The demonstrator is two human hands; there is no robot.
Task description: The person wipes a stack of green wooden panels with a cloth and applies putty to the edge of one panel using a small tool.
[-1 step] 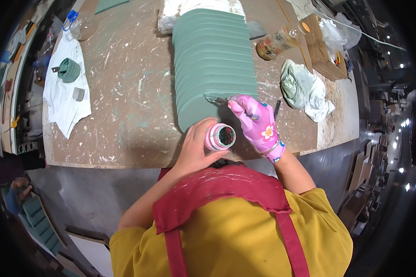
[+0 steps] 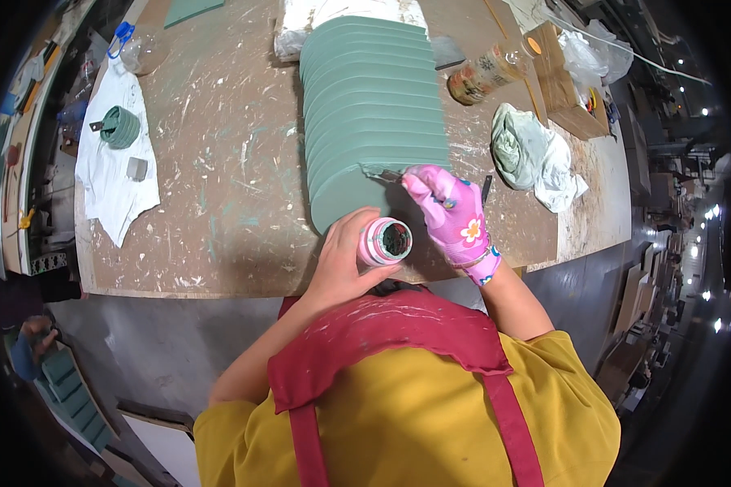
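The right fingers of the gloved right hand are pinched closed on a slim tool, its tip at the upper right edge of the nearest panel, centre of frame. The left fingers of the bare left hand wrap the side of a jar, mouth uncovered, dark green inside, just below that panel. Beyond, overlapping green panels run to the top of the worktop. Upper right: bottle, rag. Upper left: cup on a white cloth.

Assessment: the step in hand appears to be touching up a panel edge. The next move calls for a light, steady tip and a level jar.
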